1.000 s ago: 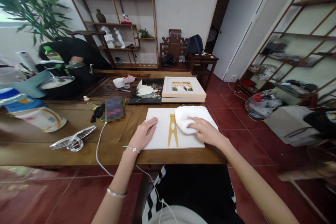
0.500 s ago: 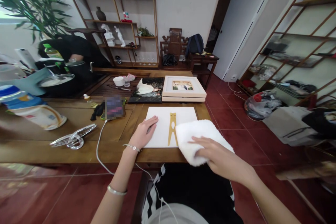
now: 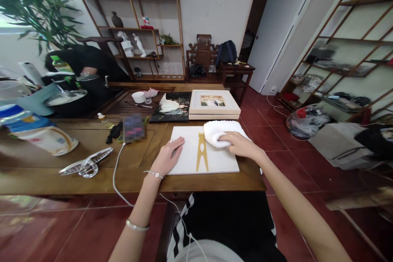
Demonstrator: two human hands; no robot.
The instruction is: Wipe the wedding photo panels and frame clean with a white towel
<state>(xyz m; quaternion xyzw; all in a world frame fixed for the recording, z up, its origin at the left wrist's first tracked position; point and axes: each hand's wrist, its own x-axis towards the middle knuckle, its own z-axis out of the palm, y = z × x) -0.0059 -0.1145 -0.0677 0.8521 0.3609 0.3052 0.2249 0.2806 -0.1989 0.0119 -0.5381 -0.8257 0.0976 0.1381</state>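
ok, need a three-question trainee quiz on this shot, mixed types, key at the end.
1. Which hand holds the white cloth?
2. True or false: the left hand touches the white board.
3. Fill in: the yellow shape on the board lies ___ the two hands (between / left of / right of).

Key:
1. The right hand.
2. True.
3. Between.

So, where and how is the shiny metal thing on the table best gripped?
Probably pinch the shiny metal thing across its slim right end, from above, with the left hand, the nearer one. It lies slantwise on the wooden table, that end stretching away from the rounded loop at its middle.
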